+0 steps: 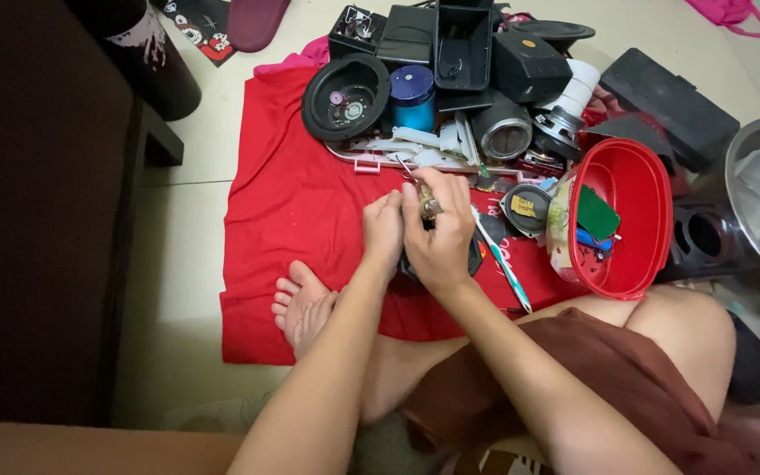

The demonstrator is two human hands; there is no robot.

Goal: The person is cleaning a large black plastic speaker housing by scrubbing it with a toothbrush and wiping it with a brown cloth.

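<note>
While both hands meet over the red cloth (pixel 292 220), a small metal part (pixel 429 208) sits pinched between them.
Right hand (pixel 440 236) curls closed around the part and a dark piece beneath; left hand (pixel 383 230) fingertips pinch beside it, touching. Cloth lies on pale floor; black speaker housings (pixel 346 97), red oval tub (pixel 631 220) beyond. Forearms converge, bare feet below.

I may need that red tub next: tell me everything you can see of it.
The red tub is oval, glossy plastic, open with no lid, tilted toward the camera beside the person's knee. Inside lie a green card and small blue bits. A pale wrapped piece leans on its left rim. Neither hand touches it.
</note>
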